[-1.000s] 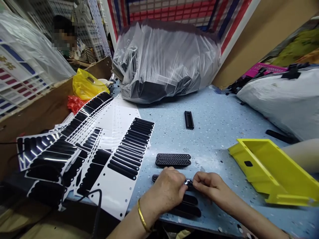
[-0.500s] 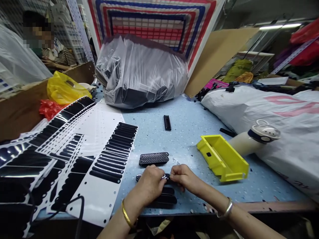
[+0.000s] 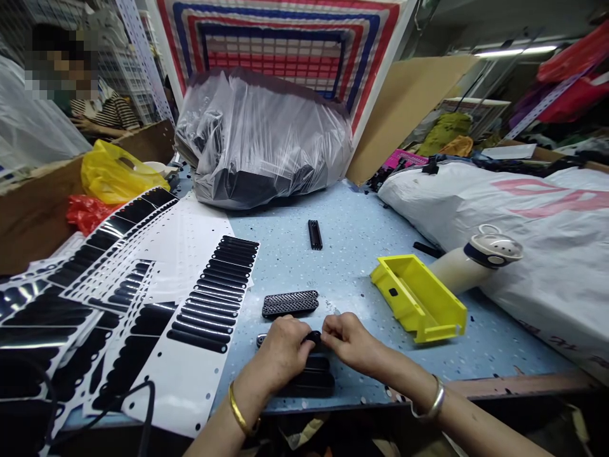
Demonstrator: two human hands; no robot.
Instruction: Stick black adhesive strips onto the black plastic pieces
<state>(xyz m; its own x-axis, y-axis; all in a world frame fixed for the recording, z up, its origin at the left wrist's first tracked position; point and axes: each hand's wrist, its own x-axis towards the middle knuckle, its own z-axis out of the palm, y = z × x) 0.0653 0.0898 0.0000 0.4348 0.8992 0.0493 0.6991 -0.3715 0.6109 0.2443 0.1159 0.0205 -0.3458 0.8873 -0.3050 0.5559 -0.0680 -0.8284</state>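
Bottle: pale, capped by a looped lid, placed beside the white sack.
White sack: marked in red print, laid along the right side.
Yellow plastic bag: crumpled, set beside the left wooden board.
Red plastic bag: crumpled, tucked beside the yellow one.
Striped sheet: red, white and blue, raised at the back.
Cardboard: brown, stood at a slant.
Tube light: lit, mounted overhead.

A speckled blue counter carries sheets of black strips at left, a plastic-wrapped bundle at the back, textured black pieces and smooth black pieces towards the front, and a yellow bin at right.
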